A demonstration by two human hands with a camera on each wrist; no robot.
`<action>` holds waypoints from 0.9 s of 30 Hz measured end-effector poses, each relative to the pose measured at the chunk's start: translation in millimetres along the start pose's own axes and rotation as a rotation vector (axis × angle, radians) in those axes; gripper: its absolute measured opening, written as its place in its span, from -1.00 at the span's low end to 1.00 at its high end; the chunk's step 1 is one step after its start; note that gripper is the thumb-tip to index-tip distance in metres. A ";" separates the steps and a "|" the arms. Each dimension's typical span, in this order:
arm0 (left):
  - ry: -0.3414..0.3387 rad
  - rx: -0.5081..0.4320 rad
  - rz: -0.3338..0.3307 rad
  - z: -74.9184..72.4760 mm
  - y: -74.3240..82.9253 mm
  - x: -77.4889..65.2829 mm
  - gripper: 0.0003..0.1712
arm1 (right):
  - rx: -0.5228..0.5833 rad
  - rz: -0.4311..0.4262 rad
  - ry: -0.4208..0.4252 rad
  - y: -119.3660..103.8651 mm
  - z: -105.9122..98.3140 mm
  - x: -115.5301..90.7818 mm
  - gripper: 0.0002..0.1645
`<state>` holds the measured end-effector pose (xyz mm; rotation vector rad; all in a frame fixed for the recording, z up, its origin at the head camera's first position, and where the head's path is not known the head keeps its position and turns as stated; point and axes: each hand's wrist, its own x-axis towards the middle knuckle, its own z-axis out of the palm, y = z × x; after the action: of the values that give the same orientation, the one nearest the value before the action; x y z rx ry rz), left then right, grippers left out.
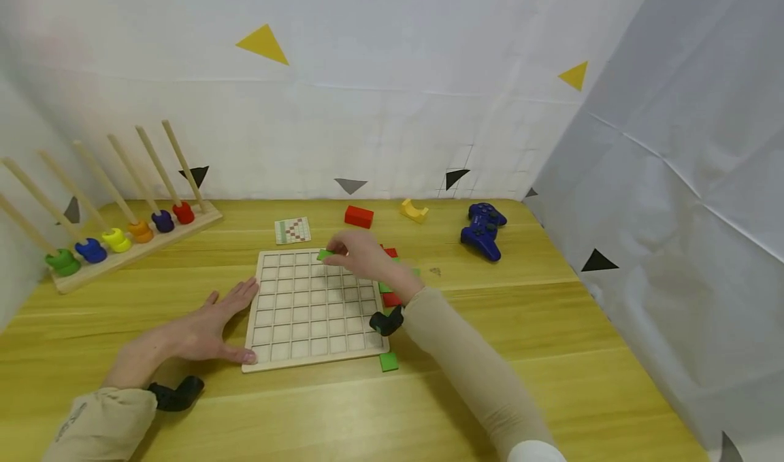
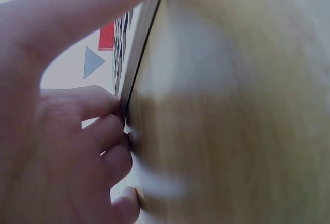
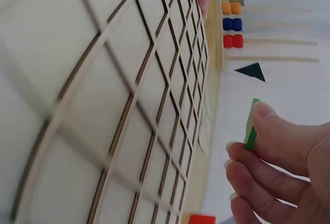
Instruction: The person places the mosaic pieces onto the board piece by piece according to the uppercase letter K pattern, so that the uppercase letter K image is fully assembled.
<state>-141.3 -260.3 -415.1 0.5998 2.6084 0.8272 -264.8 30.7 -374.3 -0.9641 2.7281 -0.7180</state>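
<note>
A square wooden grid board [image 1: 306, 365] lies flat on the table, its compartments showing pale and unfilled. My left hand [image 1: 205, 322] rests at the board's left edge with fingers spread, thumb at the near corner; in the left wrist view its fingertips meet the board's side. Over the far part of the board, my right hand [image 1: 361, 252] pinches a green square tile [image 3: 251, 126] between thumb and forefinger. Beside the board's right edge lie several red and green tiles, among them a red tile [image 1: 392, 300] and a green tile [image 1: 388, 362], some hidden under the right forearm.
A patterned card [image 1: 292, 231] lies behind the board. Further right are a red block [image 1: 358, 217], a yellow arch block [image 1: 414, 211] and a blue game controller [image 1: 483, 231]. A wooden peg rack [image 1: 141, 250] with coloured beads stands at the back left. White sheeting encloses the table.
</note>
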 end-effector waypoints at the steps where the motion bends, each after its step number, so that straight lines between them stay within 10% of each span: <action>1: 0.000 0.001 -0.001 -0.1 0.0 0.3 0.43 | 0.012 -0.009 -0.007 -2.0 2.8 4.2 -0.65; 27: -0.037 -0.024 -0.017 -1.5 0.5 1.1 0.43 | -0.093 0.013 -0.064 -23.2 49.5 71.5 -0.63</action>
<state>-142.7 -260.1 -413.9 0.5799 2.5629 0.8337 -292.9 -49.0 -405.5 -0.9695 2.7310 -0.5525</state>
